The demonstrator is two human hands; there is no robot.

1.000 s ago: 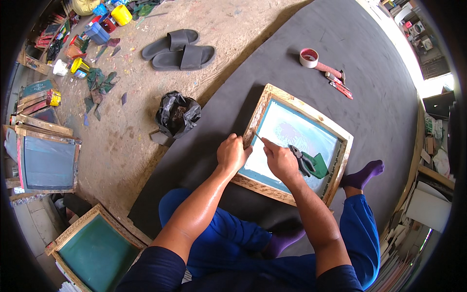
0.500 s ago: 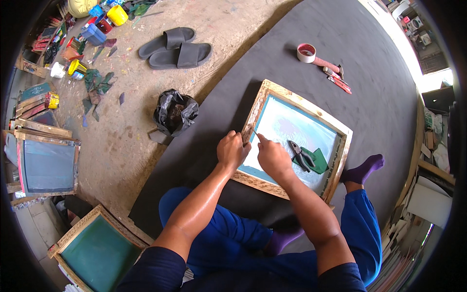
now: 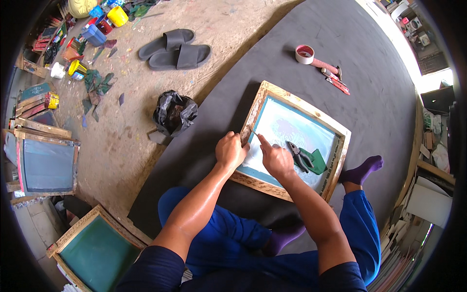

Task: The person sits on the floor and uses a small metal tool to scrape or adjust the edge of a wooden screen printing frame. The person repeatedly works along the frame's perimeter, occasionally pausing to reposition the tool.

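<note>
A wooden screen-printing frame (image 3: 296, 101) with pale blue-white mesh lies in front of me, its left rail scuffed and worn. My left hand (image 3: 230, 152) is closed over that rail near its lower end. My right hand (image 3: 277, 160) is closed round a thin tool, most of it hidden in the fist. Its slim metal shaft (image 3: 253, 132) points at the left rail, close to the left hand's fingers. On the mesh, right of my right hand, lie black-handled pliers (image 3: 302, 158) and a dark green scrap (image 3: 317, 161).
Beyond the frame on the dark mat (image 3: 272, 63) are a tape roll (image 3: 304, 54), a hammer (image 3: 325, 64) and a red cutter (image 3: 337, 84). A black bag (image 3: 174, 114) stands beside the mat, near grey slides (image 3: 187, 57). Other framed screens (image 3: 99, 248) lean at left.
My right hand has shifted slightly right and down, its index finger now stretched further along the tool. The left hand keeps its place on the rail.
</note>
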